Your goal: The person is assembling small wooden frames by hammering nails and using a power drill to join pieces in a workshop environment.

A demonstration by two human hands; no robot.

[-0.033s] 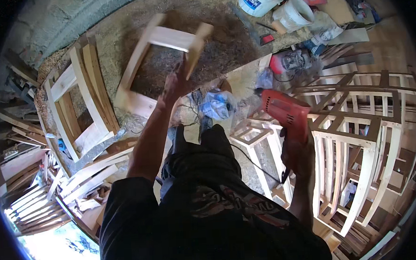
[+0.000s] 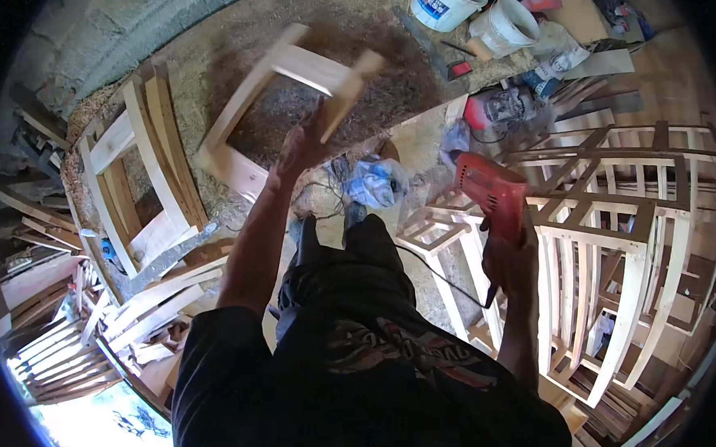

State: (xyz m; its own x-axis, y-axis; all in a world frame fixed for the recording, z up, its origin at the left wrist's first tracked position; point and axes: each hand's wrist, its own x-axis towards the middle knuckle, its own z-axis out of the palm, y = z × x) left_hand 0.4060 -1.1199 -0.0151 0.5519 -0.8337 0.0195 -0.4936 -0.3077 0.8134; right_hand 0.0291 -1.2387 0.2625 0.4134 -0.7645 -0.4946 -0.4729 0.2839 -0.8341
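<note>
Left hand (image 2: pixel 301 145), fingers wrapped on a blurred wooden frame (image 2: pixel 287 106) raised over the sawdust floor (image 2: pixel 383 84). Right hand (image 2: pixel 510 260) clenched round a red drill (image 2: pixel 490 188). Best to steady the frame, keeping the drill pointed away.

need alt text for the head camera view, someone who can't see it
Seen from above, a person's left hand grips a blurred pale wooden frame held out over a sawdust-strewn floor, while the right hand holds a red corded electric drill. Unfinished pale wooden racks stand to the right, and two white plastic buckets sit beyond.
</note>
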